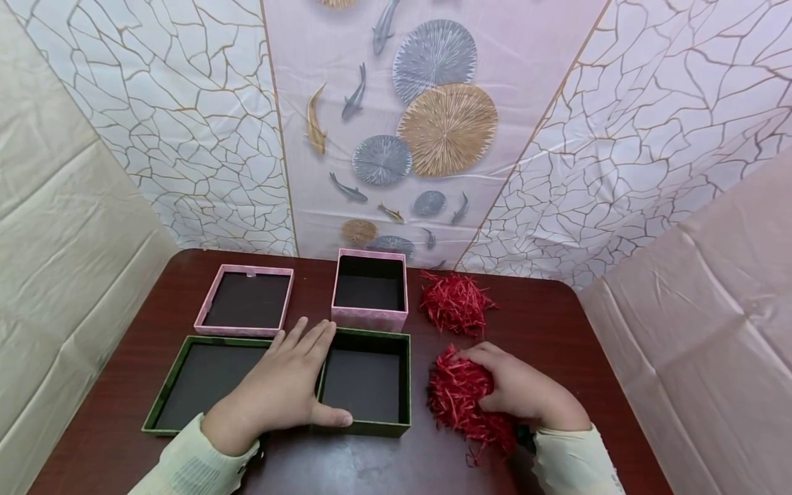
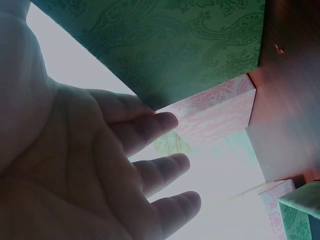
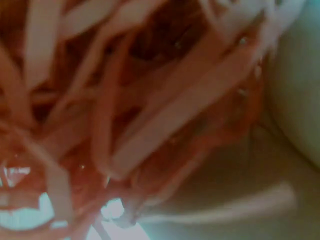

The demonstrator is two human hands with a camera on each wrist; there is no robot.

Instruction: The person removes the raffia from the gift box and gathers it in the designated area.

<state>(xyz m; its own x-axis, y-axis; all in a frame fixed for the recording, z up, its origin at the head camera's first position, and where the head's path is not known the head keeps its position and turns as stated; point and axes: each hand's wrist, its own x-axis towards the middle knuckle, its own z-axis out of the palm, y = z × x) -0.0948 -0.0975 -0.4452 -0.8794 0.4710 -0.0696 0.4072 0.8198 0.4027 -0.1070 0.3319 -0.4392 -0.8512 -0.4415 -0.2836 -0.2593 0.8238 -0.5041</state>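
My left hand (image 1: 281,392), fingers extended and thumb spread, lies across the left wall of an uncovered green box (image 1: 364,381) with a black inside. The left wrist view shows its fingers beside the patterned green box side (image 2: 190,50). Red shredded paper (image 1: 460,392) lies heaped on the table to the right of that box. My right hand (image 1: 516,388) grips this heap from its right side, with fingertips buried among the strands. Close-up paper strands (image 3: 165,110) fill much of the right wrist view.
Left of the green box lies a shallow green lid (image 1: 207,378), partly under my left forearm. Behind stand a pink lid (image 1: 247,299) and an uncovered pink box (image 1: 370,317). A second red paper heap (image 1: 456,304) sits at the back right of the brown table (image 1: 532,323).
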